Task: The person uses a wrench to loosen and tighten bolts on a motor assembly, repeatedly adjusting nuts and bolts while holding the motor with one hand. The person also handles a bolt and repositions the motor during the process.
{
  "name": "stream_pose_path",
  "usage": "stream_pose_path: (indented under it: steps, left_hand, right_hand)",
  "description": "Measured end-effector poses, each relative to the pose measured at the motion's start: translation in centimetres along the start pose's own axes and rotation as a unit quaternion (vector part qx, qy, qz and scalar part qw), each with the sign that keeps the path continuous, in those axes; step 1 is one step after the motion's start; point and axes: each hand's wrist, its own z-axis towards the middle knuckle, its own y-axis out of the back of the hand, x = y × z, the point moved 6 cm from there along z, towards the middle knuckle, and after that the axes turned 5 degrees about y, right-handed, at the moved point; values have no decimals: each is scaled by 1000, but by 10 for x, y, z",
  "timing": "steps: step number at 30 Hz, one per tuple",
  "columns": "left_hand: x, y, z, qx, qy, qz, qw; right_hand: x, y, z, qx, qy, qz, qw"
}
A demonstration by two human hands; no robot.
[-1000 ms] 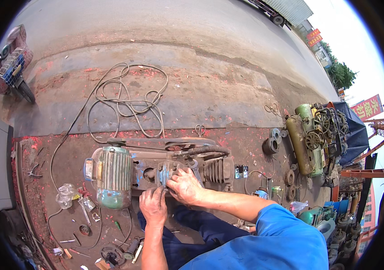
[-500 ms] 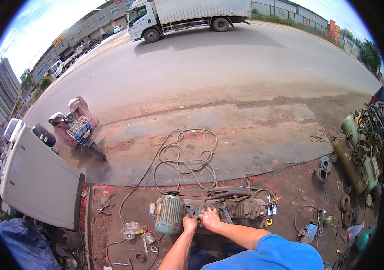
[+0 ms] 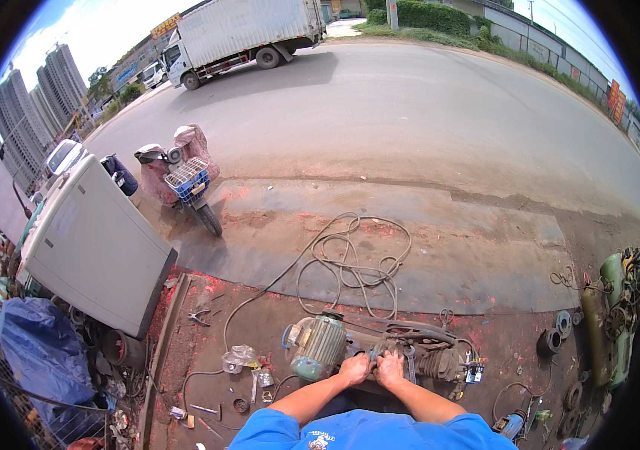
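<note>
On the ground in front of me lies a machine with a ribbed green motor point(image 3: 320, 349) at its left and a finned, dirty metal pump point(image 3: 440, 364) at its right. My left hand point(image 3: 355, 370) is at its middle, just right of the motor, fingers curled in. Close beside it, my right hand point(image 3: 389, 367) is closed against the same part. Whatever small piece the fingers hold is hidden by the hands. A metal wrench point(image 3: 410, 365) leans upright right of my right hand, touching the machine. Dark hose point(image 3: 417, 328) runs along the machine's far side.
A looped cable point(image 3: 357, 262) lies beyond the machine. Pliers point(image 3: 198, 318), a plastic bag point(image 3: 239, 358) and a hammer point(image 3: 209, 412) are at left, below a large pale cabinet point(image 3: 98, 247). A blue power tool point(image 3: 511, 424) lies right. A scooter point(image 3: 185, 180) and a truck point(image 3: 252, 34) stand farther off.
The view has swung left, so the machine sits farther right in the picture. The truck has moved left along the road. Both hands stay at the machine's middle, the right more drawn in.
</note>
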Motion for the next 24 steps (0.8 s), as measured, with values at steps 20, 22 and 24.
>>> stream_pose_path:
  steps: [20,22,24]
  left_hand:
    - [29,-37,-5,128,361,-539,750]
    - [24,-20,-2,36,232,-294,926]
    - [16,-6,-15,-79,138,-54,986]
  right_hand:
    - [34,19,-9,-68,45,41,996]
    - [23,8,-6,-63,41,37,997]
    - [19,1,-5,-43,45,31,998]
